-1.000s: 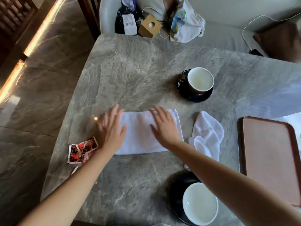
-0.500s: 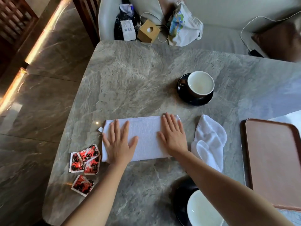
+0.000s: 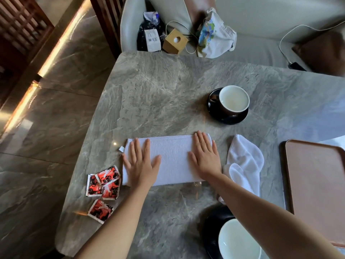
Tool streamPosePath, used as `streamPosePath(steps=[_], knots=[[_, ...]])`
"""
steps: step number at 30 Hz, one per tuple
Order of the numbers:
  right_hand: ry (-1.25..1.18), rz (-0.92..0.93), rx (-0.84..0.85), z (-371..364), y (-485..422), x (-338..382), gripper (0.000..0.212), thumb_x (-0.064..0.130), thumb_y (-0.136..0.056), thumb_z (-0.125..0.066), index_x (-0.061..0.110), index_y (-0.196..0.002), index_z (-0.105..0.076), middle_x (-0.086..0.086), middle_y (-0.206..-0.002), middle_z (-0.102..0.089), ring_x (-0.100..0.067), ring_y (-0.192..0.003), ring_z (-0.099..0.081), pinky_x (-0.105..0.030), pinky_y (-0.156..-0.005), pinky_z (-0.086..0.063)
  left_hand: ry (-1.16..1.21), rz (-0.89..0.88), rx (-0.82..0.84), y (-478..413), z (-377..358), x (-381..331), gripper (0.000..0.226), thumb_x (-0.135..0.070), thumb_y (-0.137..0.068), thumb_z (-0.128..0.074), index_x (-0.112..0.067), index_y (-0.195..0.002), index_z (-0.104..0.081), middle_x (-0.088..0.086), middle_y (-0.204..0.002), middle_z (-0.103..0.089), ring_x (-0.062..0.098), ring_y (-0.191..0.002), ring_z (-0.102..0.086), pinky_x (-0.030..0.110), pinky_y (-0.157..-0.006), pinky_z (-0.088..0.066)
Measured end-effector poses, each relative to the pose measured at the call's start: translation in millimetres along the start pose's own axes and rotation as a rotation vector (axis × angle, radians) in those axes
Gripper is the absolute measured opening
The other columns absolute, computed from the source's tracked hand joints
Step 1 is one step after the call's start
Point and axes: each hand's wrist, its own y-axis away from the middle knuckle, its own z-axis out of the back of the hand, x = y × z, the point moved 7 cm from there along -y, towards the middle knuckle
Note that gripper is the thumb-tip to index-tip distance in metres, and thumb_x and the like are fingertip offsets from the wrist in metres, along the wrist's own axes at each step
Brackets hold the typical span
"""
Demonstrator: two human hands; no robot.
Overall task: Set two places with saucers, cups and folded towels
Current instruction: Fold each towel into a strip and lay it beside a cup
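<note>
On the table [image 3: 168, 90], near its left edge, the folded towel [image 3: 173, 159] lies flat, with a crumpled towel [image 3: 244, 161] just beside it. The left hand [image 3: 141, 165] and right hand [image 3: 205, 159] press its ends, fingers straight and spread. Best to smooth outward, then fold with edges matched.

I am working in what is looking like a lounge: marble table [image 3: 158, 101] centre, cushioned sofa [image 3: 261, 19] top, lattice screen [image 3: 22, 25] upper left.
</note>
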Motion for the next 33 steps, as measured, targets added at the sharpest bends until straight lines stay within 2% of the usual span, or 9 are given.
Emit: streamPosePath(steps=[2, 5, 7, 9, 13, 17, 22, 28, 33], knots=[[-0.018, -0.006, 0.01, 2.6, -0.1, 0.9, 0.066, 0.04, -0.099, -0.032, 0.015, -0.152, -0.004, 0.0, -0.161, -0.001, -0.013, -0.145, 0.014, -0.038, -0.119, 0.007, 0.071, -0.007, 0.002, 6.6, 9.4, -5.5, 0.07, -0.047, -0.088, -0.049, -0.024, -0.148, -0.022, 0.01, -0.159, 0.0, 0.025, -0.147, 0.002, 0.051, -0.115, 0.002], [-0.019, -0.013, -0.01, 12.6, -3.0, 5.8, 0.064, 0.031, -0.095, -0.04, 0.014, -0.15, -0.013, -0.004, -0.16, -0.009, -0.021, -0.148, 0.003, -0.04, -0.119, 0.006, 0.152, -0.154, -0.151, 41.5, 26.7, -19.0, 0.065, -0.022, -0.071, -0.071, -0.016, -0.132, -0.049, 0.018, -0.153, -0.027, 0.034, -0.142, -0.025, 0.056, -0.111, -0.018], [0.018, 0.099, -0.036, 20.3, -5.2, 18.6, 0.062, 0.025, -0.089, -0.049, 0.015, -0.145, -0.027, -0.006, -0.158, -0.019, -0.023, -0.148, -0.007, -0.043, -0.12, 0.001, 0.154, -0.301, -0.189, 78.4, 24.2, -29.4, 0.062, -0.021, -0.065, -0.074, -0.017, -0.124, -0.055, 0.013, -0.144, -0.042, 0.033, -0.127, -0.041, 0.054, -0.102, -0.037], [0.055, 0.275, 0.029, 18.9, -4.6, 34.3, 0.057, 0.024, -0.087, -0.052, 0.018, -0.141, -0.036, -0.004, -0.157, -0.023, -0.021, -0.148, -0.011, -0.041, -0.12, -0.004, 0.127, -0.334, -0.102, 106.3, 11.4, -30.8, 0.059, -0.032, -0.071, -0.069, -0.021, -0.126, -0.052, 0.007, -0.141, -0.043, 0.027, -0.116, -0.047, 0.047, -0.093, -0.046], [0.03, 0.291, 0.155, 13.9, -1.1, 38.3, 0.056, 0.029, -0.09, -0.051, 0.028, -0.144, -0.034, 0.003, -0.158, -0.019, -0.016, -0.147, -0.011, -0.037, -0.117, -0.014, 0.082, -0.18, -0.005, 116.3, -4.9, -15.8, 0.062, -0.048, -0.084, -0.047, -0.018, -0.137, -0.043, 0.007, -0.146, -0.04, 0.028, -0.129, -0.046, 0.051, -0.1, -0.038], [0.044, 0.156, 0.147, 19.1, 5.4, 33.5, 0.055, 0.031, -0.09, -0.049, 0.036, -0.143, -0.033, 0.001, -0.153, -0.024, -0.022, -0.142, -0.018, -0.043, -0.107, -0.029, 0.02, -0.105, 0.08, 87.5, -5.2, -9.1, 0.08, -0.062, -0.082, -0.014, -0.017, -0.147, -0.023, 0.003, -0.158, -0.014, 0.022, -0.146, -0.011, 0.057, -0.113, -0.005], [-0.046, 0.015, 0.245, 14.1, 22.7, 26.9, 0.059, 0.03, -0.089, -0.05, 0.037, -0.144, -0.028, -0.004, -0.132, -0.034, -0.029, -0.123, -0.034, -0.043, -0.081, -0.051, -0.093, -0.154, 0.122, 33.6, 6.7, -3.8, 0.075, -0.061, -0.09, -0.027, -0.018, -0.149, -0.01, 0.002, -0.16, 0.005, 0.02, -0.146, 0.01, 0.055, -0.114, 0.007], [-0.19, -0.021, 0.414, -10.8, 56.9, 41.8, 0.075, 0.03, -0.088, -0.05, 0.03, -0.149, -0.006, -0.013, -0.132, -0.034, -0.04, -0.094, -0.059, -0.041, -0.076, -0.05, -0.173, -0.227, 0.294, -14.7, 20.6, -16.3, 0.073, -0.051, -0.092, -0.04, -0.023, -0.149, -0.003, 0.001, -0.158, 0.016, 0.022, -0.146, 0.013, 0.057, -0.114, 0.005], [-0.151, 0.013, 0.43, -12.8, 72.4, 43.4, 0.086, 0.031, -0.084, -0.058, 0.032, -0.146, 0.001, -0.005, -0.126, -0.032, -0.036, -0.082, -0.061, -0.035, -0.062, -0.043, -0.188, -0.305, 0.365, -17.6, 20.5, -21.1, 0.071, -0.044, -0.092, -0.043, -0.023, -0.148, -0.005, -0.001, -0.158, 0.018, 0.02, -0.145, 0.016, 0.059, -0.114, 0.005]])
